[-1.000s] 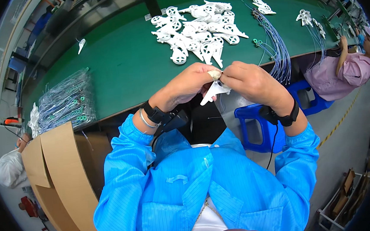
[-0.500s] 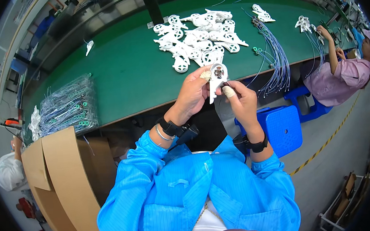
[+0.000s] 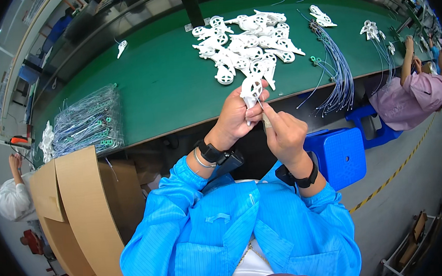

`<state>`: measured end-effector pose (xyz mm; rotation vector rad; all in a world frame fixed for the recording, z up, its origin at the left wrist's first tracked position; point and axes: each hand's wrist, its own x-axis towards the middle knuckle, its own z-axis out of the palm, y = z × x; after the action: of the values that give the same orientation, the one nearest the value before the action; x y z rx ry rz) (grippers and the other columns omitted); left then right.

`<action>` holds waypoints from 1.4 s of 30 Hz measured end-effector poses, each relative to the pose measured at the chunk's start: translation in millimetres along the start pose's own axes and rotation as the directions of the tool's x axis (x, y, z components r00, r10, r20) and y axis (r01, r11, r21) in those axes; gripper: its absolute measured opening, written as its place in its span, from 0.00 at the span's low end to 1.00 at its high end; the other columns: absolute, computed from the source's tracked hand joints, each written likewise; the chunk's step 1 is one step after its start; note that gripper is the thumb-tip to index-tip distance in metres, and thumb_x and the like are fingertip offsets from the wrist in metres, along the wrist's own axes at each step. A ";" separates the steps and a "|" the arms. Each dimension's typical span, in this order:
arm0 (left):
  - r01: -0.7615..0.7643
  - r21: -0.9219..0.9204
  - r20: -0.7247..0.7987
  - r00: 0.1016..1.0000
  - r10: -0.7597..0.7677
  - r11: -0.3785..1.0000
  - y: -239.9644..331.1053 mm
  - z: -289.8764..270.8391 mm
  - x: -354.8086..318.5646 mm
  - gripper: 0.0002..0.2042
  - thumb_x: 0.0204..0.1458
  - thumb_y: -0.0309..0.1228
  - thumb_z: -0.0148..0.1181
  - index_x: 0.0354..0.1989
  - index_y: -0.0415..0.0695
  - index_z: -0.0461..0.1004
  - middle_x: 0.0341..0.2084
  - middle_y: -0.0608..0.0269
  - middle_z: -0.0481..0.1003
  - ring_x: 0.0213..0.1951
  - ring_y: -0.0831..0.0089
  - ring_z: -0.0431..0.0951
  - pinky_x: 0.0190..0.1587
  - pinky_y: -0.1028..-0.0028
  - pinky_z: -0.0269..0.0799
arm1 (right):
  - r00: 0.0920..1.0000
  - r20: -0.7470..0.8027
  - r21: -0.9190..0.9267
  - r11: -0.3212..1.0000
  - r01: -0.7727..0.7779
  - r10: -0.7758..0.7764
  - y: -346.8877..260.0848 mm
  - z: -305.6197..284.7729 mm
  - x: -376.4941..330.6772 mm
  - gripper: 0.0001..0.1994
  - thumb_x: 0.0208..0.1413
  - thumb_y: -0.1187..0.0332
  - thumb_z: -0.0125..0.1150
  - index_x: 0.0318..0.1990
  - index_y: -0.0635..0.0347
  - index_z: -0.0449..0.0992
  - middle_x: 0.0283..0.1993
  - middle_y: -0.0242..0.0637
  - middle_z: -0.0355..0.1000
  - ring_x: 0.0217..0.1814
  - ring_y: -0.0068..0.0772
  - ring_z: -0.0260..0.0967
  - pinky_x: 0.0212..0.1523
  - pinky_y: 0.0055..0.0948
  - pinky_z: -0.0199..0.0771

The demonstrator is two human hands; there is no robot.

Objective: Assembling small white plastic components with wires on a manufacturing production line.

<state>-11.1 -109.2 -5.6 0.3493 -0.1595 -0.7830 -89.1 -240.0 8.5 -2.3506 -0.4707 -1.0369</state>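
My left hand (image 3: 231, 117) is closed around a white plastic housing (image 3: 251, 88), with a round spoked end and a tapering tail, above the table's near edge. The spoked end points away from me. My right hand (image 3: 287, 133) is pinched close by the tail, and a thin pale wire (image 3: 259, 103) runs between its fingertips and the housing. Where that wire ends is hidden by the fingers. Beyond my hands, a heap of similar white housings (image 3: 245, 45) lies on the green table (image 3: 165, 85).
Bundled blue-white wires (image 3: 336, 72) hang over the edge at right. A clear bag of wires (image 3: 87, 120) lies at left, above an open cardboard box (image 3: 83, 200). A blue stool (image 3: 337, 157) stands at right. A co-worker in pink (image 3: 409, 94) sits farther right; another person's white sleeve (image 3: 13, 198) shows at left.
The housing has turned in my left hand, its spoked face now showing instead of the metallic inside. My right hand has drawn nearer my body, and a thin wire shows at its fingertips.
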 end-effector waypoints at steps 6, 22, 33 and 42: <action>-0.146 0.187 -0.072 0.984 0.161 0.972 0.3 3.8 -0.3 0.11 0.58 0.28 0.42 0.46 0.39 0.67 0.28 0.63 0.68 0.13 0.87 0.60 0.13 0.87 0.53 | 0.998 0.011 0.123 0.991 -0.061 0.060 -6.2 6.1 -2.3 0.18 0.38 0.80 0.61 0.43 0.64 0.76 0.16 0.35 0.60 0.16 0.31 0.62 0.17 0.29 0.61; -0.366 0.417 -0.153 0.874 0.461 0.832 108.9 -21.1 -16.6 0.11 0.57 0.28 0.46 0.43 0.37 0.69 0.25 0.62 0.71 0.17 0.81 0.64 0.18 0.84 0.58 | 0.812 0.464 0.352 0.768 -0.535 0.354 11.1 35.1 -41.9 0.18 0.48 0.76 0.61 0.49 0.65 0.72 0.35 0.45 0.75 0.33 0.34 0.75 0.35 0.27 0.74; -0.481 0.704 -0.211 0.561 0.801 0.522 369.9 -45.5 85.7 0.06 0.53 0.26 0.47 0.39 0.42 0.67 0.31 0.58 0.71 0.26 0.67 0.72 0.31 0.63 0.72 | 0.751 0.564 0.257 0.792 -0.554 0.343 31.8 34.8 -53.6 0.09 0.48 0.70 0.61 0.37 0.63 0.77 0.35 0.47 0.75 0.35 0.46 0.74 0.36 0.33 0.73; -0.044 0.964 -0.128 0.790 0.600 0.263 255.8 -60.0 85.3 0.18 0.51 0.28 0.56 0.51 0.39 0.69 0.37 0.55 0.76 0.32 0.73 0.77 0.32 0.77 0.72 | 0.700 0.480 0.694 0.259 -0.672 0.529 32.9 11.8 7.7 0.02 0.50 0.78 0.55 0.28 0.67 0.75 0.23 0.38 0.73 0.22 0.22 0.69 0.22 0.19 0.70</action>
<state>233.9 12.4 33.0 1.6097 -0.1973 -0.0189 -60.9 -258.7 -2.9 -1.4333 -0.0199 -0.1204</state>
